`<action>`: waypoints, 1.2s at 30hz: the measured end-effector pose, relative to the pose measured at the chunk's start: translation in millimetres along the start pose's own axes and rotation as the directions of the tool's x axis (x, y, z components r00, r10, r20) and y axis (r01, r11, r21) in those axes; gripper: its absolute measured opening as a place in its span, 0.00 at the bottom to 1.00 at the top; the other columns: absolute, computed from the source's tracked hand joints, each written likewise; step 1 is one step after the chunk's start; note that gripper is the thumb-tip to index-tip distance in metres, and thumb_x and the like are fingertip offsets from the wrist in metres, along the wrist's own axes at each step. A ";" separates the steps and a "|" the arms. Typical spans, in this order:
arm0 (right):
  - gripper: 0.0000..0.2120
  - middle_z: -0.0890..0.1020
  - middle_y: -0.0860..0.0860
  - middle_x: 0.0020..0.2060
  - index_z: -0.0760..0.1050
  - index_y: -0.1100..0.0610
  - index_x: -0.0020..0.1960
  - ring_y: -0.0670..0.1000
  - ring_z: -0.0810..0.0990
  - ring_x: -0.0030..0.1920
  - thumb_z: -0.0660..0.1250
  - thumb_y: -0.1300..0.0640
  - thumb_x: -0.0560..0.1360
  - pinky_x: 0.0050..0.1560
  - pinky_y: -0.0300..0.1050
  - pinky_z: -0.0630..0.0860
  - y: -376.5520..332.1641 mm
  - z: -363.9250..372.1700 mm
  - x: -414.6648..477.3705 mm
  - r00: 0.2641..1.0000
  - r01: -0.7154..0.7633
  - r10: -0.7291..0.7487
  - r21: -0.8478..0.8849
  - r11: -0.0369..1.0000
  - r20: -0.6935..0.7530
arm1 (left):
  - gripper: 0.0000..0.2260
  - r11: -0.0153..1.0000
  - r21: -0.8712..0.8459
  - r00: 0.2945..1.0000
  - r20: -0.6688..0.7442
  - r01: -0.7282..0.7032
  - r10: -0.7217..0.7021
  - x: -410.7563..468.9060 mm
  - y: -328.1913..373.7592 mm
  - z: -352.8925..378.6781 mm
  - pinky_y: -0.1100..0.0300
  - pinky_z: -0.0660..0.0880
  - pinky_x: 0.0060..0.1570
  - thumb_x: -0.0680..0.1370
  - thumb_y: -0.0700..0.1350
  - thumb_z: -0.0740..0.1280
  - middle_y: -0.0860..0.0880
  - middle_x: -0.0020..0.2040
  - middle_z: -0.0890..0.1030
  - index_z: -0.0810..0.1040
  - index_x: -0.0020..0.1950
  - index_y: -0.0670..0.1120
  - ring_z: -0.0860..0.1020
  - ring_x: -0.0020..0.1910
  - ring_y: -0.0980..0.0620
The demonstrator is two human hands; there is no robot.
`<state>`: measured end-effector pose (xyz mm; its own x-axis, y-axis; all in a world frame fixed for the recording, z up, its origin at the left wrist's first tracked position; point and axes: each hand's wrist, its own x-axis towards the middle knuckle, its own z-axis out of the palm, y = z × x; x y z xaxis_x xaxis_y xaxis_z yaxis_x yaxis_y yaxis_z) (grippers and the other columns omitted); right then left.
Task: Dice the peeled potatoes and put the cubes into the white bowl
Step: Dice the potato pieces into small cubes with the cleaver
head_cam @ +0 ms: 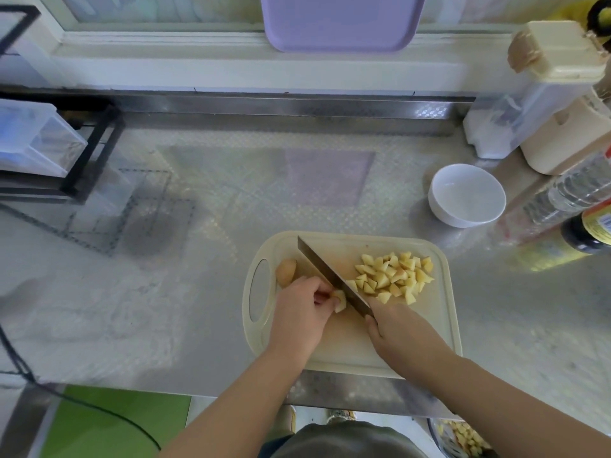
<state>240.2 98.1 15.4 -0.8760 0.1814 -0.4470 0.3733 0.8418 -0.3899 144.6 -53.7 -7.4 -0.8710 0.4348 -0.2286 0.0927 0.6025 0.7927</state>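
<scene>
A cream cutting board lies on the steel counter. My left hand pinches a small potato piece with curled fingers. My right hand grips the handle of a knife, whose blade slants across the board and touches that piece. A pile of several potato cubes lies on the right side of the board. Another whole potato sits by the board's handle hole, behind my left hand. The white bowl stands empty to the upper right of the board.
Bottles and cream-lidded containers crowd the right edge of the counter. A black wire rack with clear boxes stands at the left. A purple tray leans at the back. A bowl of cubes shows below the counter edge.
</scene>
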 end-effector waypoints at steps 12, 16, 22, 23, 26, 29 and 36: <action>0.06 0.79 0.50 0.43 0.71 0.50 0.52 0.48 0.77 0.41 0.56 0.52 0.83 0.45 0.46 0.76 0.3 -0.2 0.0 0.991 -0.106 0.117 0.166 0.981 -0.063 | 0.09 0.996 0.078 0.999 -0.020 -0.040 0.042 -9.8 -1.8 -0.1 0.71 0.73 0.43 0.73 0.50 0.74 0.57 0.44 0.78 0.76 0.47 0.51 0.76 0.42 0.63; 0.08 0.77 0.48 0.38 0.71 0.52 0.47 0.48 0.76 0.37 0.57 0.53 0.83 0.41 0.46 0.74 7.2 -3.6 -7.5 0.992 -0.109 0.118 0.169 0.980 -0.047 | 0.10 0.992 0.098 0.997 0.010 -0.075 0.074 -11.2 -4.2 -0.4 0.66 0.75 0.45 0.74 0.50 0.73 0.56 0.46 0.77 0.78 0.53 0.51 0.77 0.43 0.60; 0.11 0.75 0.47 0.34 0.64 0.46 0.41 0.48 0.74 0.35 0.56 0.51 0.83 0.38 0.46 0.72 5.5 -5.7 -17.9 0.995 -0.095 0.099 0.131 0.987 -0.024 | 0.07 0.988 0.132 0.996 -0.014 -0.080 0.083 -12.0 -4.5 4.2 0.62 0.76 0.44 0.73 0.46 0.74 0.56 0.44 0.75 0.79 0.49 0.50 0.76 0.41 0.58; 0.11 0.74 0.47 0.34 0.64 0.46 0.42 0.48 0.74 0.35 0.55 0.51 0.83 0.39 0.47 0.72 5.2 -5.0 -19.6 0.995 -0.090 0.093 0.119 0.989 -0.022 | 0.07 0.989 0.128 0.997 -0.024 -0.073 0.077 -12.5 -4.2 5.5 0.61 0.76 0.43 0.73 0.46 0.74 0.57 0.44 0.75 0.78 0.47 0.51 0.76 0.40 0.58; 0.09 0.75 0.48 0.35 0.66 0.48 0.45 0.49 0.75 0.35 0.55 0.50 0.83 0.39 0.48 0.74 4.5 -1.1 -23.3 0.996 -0.088 0.091 0.113 0.990 -0.024 | 0.08 0.991 0.125 0.996 -0.060 -0.053 0.061 -15.9 -3.5 8.8 0.61 0.76 0.41 0.73 0.48 0.74 0.57 0.42 0.75 0.75 0.45 0.53 0.76 0.39 0.58; 0.09 0.77 0.49 0.36 0.70 0.50 0.49 0.49 0.77 0.36 0.54 0.50 0.83 0.42 0.51 0.78 3.0 2.6 -25.0 0.994 -0.100 0.106 0.139 0.985 -0.038 | 0.09 0.996 0.075 0.994 -0.099 -0.040 0.048 -20.4 -2.4 12.3 0.63 0.75 0.40 0.73 0.49 0.73 0.57 0.42 0.76 0.74 0.47 0.54 0.76 0.39 0.58; 0.10 0.77 0.50 0.37 0.71 0.51 0.56 0.51 0.78 0.37 0.54 0.50 0.83 0.42 0.50 0.78 -1.4 8.1 -28.8 0.994 -0.088 0.095 0.126 0.988 -0.047 | 0.07 0.997 0.070 0.997 -0.065 -0.030 0.034 -26.0 1.6 11.8 0.68 0.72 0.40 0.74 0.49 0.72 0.57 0.42 0.77 0.78 0.51 0.54 0.76 0.40 0.61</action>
<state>267.4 87.6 22.2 -0.8501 0.2843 -0.4433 0.4847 0.7515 -0.4475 173.0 -56.2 -6.9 -0.8969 0.4108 -0.1639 0.1521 0.6343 0.7580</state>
